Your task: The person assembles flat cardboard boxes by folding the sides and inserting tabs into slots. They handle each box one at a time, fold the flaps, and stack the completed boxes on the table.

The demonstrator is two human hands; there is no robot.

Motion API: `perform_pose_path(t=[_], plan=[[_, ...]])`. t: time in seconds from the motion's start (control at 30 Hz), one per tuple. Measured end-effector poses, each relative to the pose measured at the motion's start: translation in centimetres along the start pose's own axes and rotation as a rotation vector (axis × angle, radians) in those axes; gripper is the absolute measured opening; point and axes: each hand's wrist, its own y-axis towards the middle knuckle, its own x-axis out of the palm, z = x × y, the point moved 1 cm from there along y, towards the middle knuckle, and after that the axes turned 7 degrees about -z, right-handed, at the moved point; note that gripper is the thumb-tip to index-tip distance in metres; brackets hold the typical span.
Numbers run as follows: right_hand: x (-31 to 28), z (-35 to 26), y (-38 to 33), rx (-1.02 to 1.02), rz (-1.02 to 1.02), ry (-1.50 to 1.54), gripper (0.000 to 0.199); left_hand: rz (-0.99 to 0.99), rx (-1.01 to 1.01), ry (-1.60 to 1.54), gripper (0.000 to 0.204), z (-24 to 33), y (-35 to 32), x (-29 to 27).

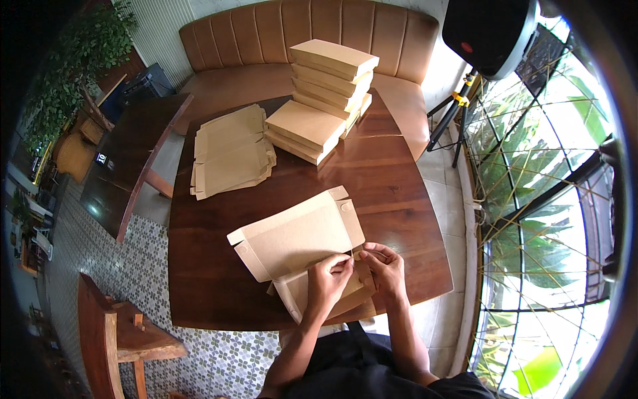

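A partly folded brown cardboard box (pixel 292 233) lies at the near side of the table, its wide lid panel spread away from me with small side flaps raised. My left hand (pixel 329 280) is closed in a pinch on the box near its right-hand corner, by the fold between lid and base. Just right of it, my right hand (pixel 387 271) pinches the cardboard at the same corner, thumb and forefinger together. The fingers partly cover the flap between them. Part of the base shows below and between my hands.
Flat cardboard blanks (pixel 229 156) lie piled at the far left of the dark wooden table (pixel 399 233). Folded boxes (pixel 309 123) stand stacked at the back. Beyond are a brown bench (pixel 252 80) and a black speaker (pixel 488 33) on a tripod; a wooden chair (pixel 100 332) stands left.
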Motion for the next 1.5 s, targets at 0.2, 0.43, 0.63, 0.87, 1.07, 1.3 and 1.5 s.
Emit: perform_pose_path(t=[0.2,0.43,0.63,0.87,1.07,1.3,1.5], plan=[[-0.5,0.4,0.2,0.009,-0.025,0.036,0.027,0.048,0.02,0.025,0.019,0.0,-0.1,0.3],[-0.5,0.9,0.4,-0.003,0.007,-0.018,0.027,0.053,-0.013,-0.005,0.018,-0.3,0.1,0.5],[0.3,1.4,0.5,-0.028,0.03,-0.117,0.027,0.06,-0.023,-0.002,0.019,-0.6,0.1,0.1],[0.3,1.2,0.4,-0.087,0.046,-0.21,0.027,0.012,-0.024,-0.034,0.023,-1.7,0.2,0.0],[0.0,1.4,0.6,-0.098,0.032,-0.23,0.027,-0.049,-0.099,-0.249,0.021,-3.1,0.6,0.0],[0.2,0.9,0.6,-0.092,-0.003,-0.311,0.026,-0.003,-0.096,-0.305,0.019,-2.5,0.5,0.1],[0.7,-0.5,0.2,-0.098,-0.092,-0.403,0.039,-0.007,-0.134,-0.272,0.019,-2.8,0.6,-0.2]])
